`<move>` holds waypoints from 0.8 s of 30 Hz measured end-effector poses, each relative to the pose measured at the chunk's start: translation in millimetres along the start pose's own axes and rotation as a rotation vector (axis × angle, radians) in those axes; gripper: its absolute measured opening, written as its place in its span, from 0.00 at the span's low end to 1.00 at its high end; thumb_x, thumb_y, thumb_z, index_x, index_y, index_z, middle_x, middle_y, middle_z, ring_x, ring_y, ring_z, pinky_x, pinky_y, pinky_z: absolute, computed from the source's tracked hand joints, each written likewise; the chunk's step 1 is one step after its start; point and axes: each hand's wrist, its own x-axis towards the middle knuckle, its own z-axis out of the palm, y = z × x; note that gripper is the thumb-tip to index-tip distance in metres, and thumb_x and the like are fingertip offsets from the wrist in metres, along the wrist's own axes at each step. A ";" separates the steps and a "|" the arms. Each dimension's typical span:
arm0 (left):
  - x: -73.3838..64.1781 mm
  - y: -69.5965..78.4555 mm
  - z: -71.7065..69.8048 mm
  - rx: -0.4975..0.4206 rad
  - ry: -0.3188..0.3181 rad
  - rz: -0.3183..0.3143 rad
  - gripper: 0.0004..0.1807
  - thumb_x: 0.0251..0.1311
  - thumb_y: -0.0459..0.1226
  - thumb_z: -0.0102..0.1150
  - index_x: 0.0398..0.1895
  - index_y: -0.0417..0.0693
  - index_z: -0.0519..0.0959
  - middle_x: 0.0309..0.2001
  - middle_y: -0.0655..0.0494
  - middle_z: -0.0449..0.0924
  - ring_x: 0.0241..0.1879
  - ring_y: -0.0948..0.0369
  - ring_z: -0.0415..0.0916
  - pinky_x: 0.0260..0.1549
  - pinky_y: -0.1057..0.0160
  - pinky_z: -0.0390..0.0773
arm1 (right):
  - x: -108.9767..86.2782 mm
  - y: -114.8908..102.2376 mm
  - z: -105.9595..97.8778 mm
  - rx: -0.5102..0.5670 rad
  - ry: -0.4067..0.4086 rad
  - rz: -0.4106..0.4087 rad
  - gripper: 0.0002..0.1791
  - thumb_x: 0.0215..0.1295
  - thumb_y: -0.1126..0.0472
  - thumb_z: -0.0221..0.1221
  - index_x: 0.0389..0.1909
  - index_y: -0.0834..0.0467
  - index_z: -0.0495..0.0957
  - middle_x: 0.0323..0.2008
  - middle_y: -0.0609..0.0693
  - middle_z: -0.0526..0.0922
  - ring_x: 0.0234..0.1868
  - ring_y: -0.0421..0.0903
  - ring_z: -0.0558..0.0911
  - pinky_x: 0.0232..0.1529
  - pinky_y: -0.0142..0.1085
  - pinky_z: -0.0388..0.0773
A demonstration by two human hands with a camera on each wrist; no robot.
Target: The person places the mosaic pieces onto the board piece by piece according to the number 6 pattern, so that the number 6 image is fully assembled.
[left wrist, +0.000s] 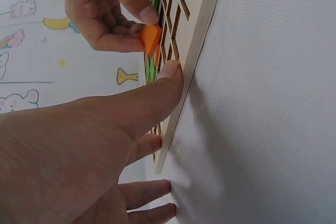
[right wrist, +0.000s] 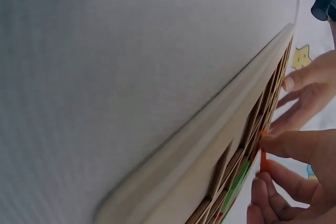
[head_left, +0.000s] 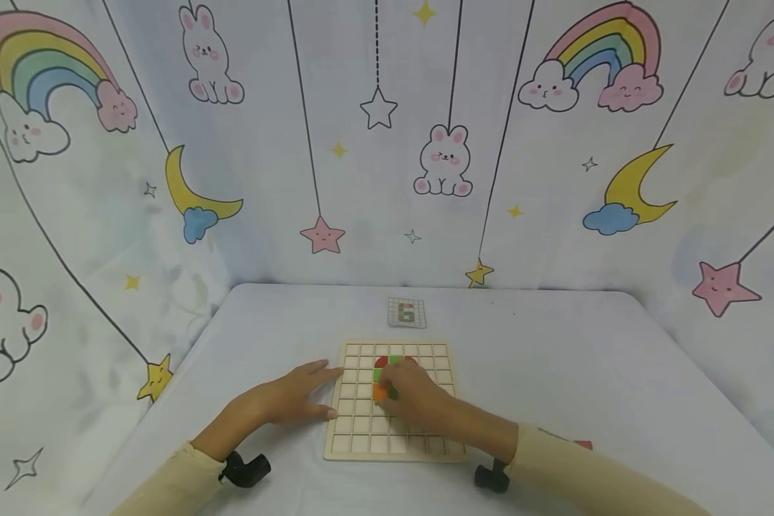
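Observation:
A wooden grid board (head_left: 352, 424) with square cells lies flat on the white table. Red tiles (head_left: 381, 362) and green tiles (head_left: 396, 358) fill some of its upper middle cells, and an orange tile sits lower in the same group. Between thumb and index finger, my right hand (head_left: 419, 398) pinches an orange tile (left wrist: 151, 39) just over the grid, hiding part of the cells. My left hand (head_left: 297, 394) rests along the board's left edge, its thumb and a finger touching the rim and its fingers extended.
Behind the board lies a small card (head_left: 406, 313) printed with a coloured grid pattern. Something red (head_left: 583, 445) peeks out beyond the right sleeve. A patterned cloth backdrop (head_left: 387, 186) stands behind the table. Each wrist carries a black camera mount (head_left: 245, 469).

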 end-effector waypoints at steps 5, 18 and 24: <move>0.3 1.3 -0.1 0.001 0.002 0.008 0.44 0.67 0.55 0.69 0.81 0.52 0.65 0.81 0.33 0.55 0.80 0.36 0.54 0.74 0.33 0.62 | 0.1 -5.3 1.4 0.021 -0.030 0.019 0.12 0.65 0.63 0.73 0.47 0.58 0.84 0.41 0.45 0.81 0.41 0.39 0.76 0.44 0.32 0.81; 0.2 0.1 -0.2 -0.004 0.001 -0.005 0.44 0.66 0.55 0.70 0.81 0.53 0.66 0.82 0.35 0.55 0.80 0.36 0.54 0.75 0.33 0.62 | -3.6 -11.1 2.9 -0.050 -0.029 -0.019 0.03 0.65 0.64 0.72 0.37 0.56 0.88 0.33 0.41 0.82 0.36 0.35 0.75 0.40 0.28 0.81; 1.0 1.6 -0.3 -0.007 0.009 0.010 0.43 0.67 0.55 0.70 0.81 0.53 0.66 0.81 0.34 0.56 0.80 0.36 0.55 0.75 0.34 0.62 | -4.2 -6.9 1.8 -0.044 -0.035 -0.049 0.04 0.66 0.65 0.72 0.33 0.53 0.91 0.32 0.40 0.83 0.36 0.33 0.76 0.40 0.27 0.81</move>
